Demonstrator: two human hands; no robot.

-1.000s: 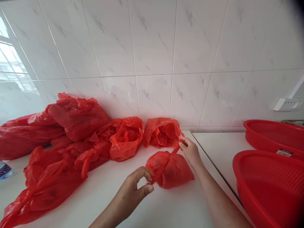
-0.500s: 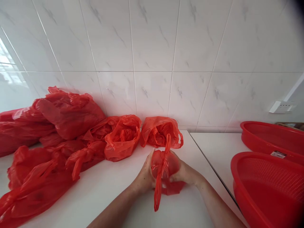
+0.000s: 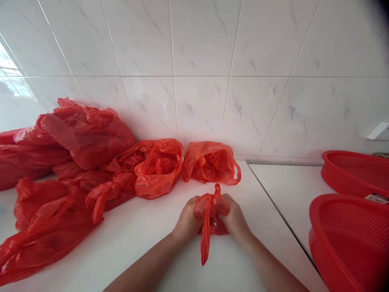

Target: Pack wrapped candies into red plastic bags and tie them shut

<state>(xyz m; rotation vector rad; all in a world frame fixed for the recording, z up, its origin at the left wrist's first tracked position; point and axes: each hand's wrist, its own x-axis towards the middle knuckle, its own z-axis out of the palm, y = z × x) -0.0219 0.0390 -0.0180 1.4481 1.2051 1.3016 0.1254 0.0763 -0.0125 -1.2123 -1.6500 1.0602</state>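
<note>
A knotted red plastic bag [image 3: 212, 211] is squeezed between both hands over the white tabletop. My left hand [image 3: 189, 219] grips its left side and my right hand [image 3: 235, 217] grips its right side. One twisted handle hangs down toward me and the other sticks up at the back. Most of my fingertips are hidden behind or under the bag. Just beyond it lies a red bag with its mouth open [image 3: 212, 162], and left of that sits another open red bag [image 3: 159, 168], both with crumpled red plastic inside.
A heap of red plastic bags [image 3: 88, 138] covers the left of the white table [image 3: 130, 247]. Two red plastic baskets, a front one [image 3: 325, 243] and a back one [image 3: 337, 174], stand at the right beyond a seam. White tiles [image 3: 203, 40] line the back, with a socket [image 3: 379, 131] at right.
My hands have squeezed closer round the knotted bag, which now looks more compact. Its upright handle shows shorter. The view has shifted slightly, so the baskets appear further right.
</note>
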